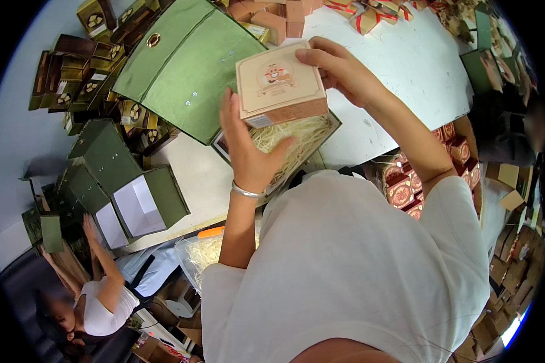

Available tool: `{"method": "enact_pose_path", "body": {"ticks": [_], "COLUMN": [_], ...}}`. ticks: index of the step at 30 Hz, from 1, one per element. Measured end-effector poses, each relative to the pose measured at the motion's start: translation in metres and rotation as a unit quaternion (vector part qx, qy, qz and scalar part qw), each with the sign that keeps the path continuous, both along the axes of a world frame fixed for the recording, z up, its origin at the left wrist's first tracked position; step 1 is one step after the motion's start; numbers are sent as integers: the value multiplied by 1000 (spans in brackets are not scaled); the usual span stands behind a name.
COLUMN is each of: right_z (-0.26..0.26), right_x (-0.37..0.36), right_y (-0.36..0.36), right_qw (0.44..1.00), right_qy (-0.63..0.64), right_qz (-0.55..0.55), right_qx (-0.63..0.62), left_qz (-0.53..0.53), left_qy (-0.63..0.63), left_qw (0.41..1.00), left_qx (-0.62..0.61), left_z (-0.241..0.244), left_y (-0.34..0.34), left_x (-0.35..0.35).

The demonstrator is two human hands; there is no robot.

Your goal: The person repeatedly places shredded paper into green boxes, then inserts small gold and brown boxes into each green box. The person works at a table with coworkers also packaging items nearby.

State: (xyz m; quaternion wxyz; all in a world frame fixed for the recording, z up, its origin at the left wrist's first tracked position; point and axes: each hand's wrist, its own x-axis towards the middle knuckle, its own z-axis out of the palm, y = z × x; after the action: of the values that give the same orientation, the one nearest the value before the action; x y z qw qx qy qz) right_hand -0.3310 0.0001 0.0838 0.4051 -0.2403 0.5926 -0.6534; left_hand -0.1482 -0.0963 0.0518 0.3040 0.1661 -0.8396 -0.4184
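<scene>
A peach-coloured square carton [277, 84] with a printed cartoon figure is held up in my right hand [345, 70], thumb on the top near its far right corner. My left hand [252, 159] is spread at the carton's left side, thumb apart from the fingers; whether its fingertips touch the carton is unclear. Below both hands stands an open green gift box [329, 131], partly hidden by the carton. Pale shredded straw filler [295, 145] fills what shows of its inside. The box's green lid [186, 59] lies folded back to the far left, with a metal-ringed hole near its edge.
Other open green boxes [102, 149] stand to the left, near a co-worker [104, 299]. Gold-and-brown cartons [88, 86] are piled at far left. Peach cartons [270, 25] and red-ribboned boxes [370, 20] sit at the back. Red packs [402, 193] fill a carton at right.
</scene>
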Motion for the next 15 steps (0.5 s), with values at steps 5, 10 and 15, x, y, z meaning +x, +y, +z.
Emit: {"method": "enact_pose_path", "body": {"ticks": [5, 10, 15], "right_z": [15, 13, 33], "right_x": [13, -4, 6], "right_y": [-1, 7, 15], "right_qw": [981, 980, 914], "right_qy": [-74, 130, 347], "right_qz": [159, 148, 169], "right_qx": [84, -15, -122], "left_qz": [-23, 0, -41], "left_qy": [141, 83, 163], "left_qw": [990, 938, 880], "left_qx": [7, 338, 444], "left_z": [-19, -24, -21], "left_y": [-19, -14, -4], "left_x": [-2, 16, 8]}}
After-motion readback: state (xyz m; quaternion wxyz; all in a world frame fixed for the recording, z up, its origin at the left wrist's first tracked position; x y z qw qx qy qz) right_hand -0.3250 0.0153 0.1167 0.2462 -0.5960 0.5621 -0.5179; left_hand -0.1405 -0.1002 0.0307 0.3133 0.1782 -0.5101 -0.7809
